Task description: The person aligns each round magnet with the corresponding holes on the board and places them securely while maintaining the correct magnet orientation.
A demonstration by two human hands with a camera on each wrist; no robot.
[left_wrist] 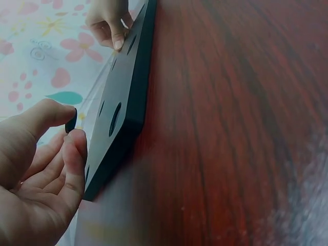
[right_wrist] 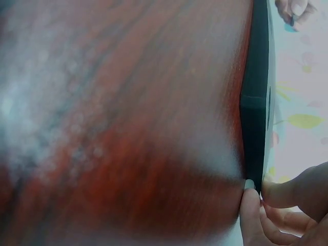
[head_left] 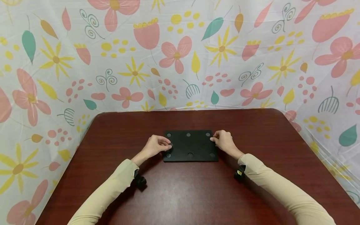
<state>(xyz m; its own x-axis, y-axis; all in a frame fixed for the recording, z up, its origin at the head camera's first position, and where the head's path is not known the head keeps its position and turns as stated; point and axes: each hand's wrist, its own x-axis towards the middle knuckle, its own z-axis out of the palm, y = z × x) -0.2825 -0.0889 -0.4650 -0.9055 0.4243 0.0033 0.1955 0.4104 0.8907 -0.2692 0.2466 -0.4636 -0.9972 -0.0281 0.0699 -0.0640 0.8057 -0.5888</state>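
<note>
Head view has a flat black rectangular board (head_left: 189, 145) lying on the glossy reddish-brown wood-look table (head_left: 191, 190), with round spots (head_left: 188, 135), probably shallow recesses, along both long sides. A small black disc (left_wrist: 71, 120) is pinched between thumb and fingertips of the left hand (head_left: 154, 147), just off the board's left end, while its right edge is pinched by the right hand (head_left: 224, 141). Seems like the disc is being handled there with the board steadied, so probably careful lining-up with a spot is called for; which one, no clue. Part of the left edge is blocked by the left hand, tbh. Behind it all, a white floral-print cloth (head_left: 177, 56) is hung.
</note>
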